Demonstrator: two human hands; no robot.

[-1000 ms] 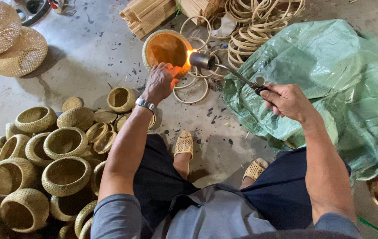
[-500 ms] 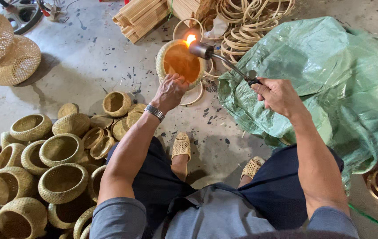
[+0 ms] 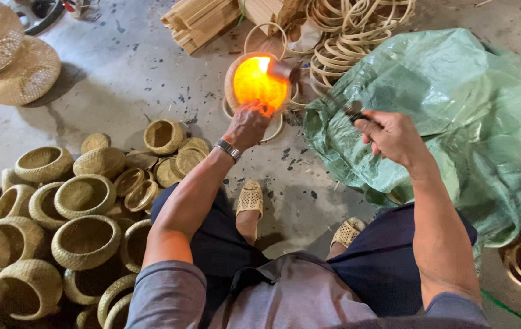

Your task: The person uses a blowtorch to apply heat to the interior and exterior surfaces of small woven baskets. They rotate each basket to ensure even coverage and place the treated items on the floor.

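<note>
Flame: it is filling the whole mouth of the small round woven basket (image 3: 254, 82) with bright orange glow now, where half a second ago only a small tongue was burning at the rim.
Basket: the left hand (image 3: 247, 125) is holding it at its lower edge, mouth facing up toward the camera; a second ago it was sitting further left in the view.
Torch: the thin metal gas torch (image 3: 309, 85) in the right hand (image 3: 394, 137) is now pointing its nozzle at the basket's upper right rim, closer in than a second ago.
Right hand: it is sitting further right over the crumpled green plastic sheet (image 3: 455, 109) than before.
</note>
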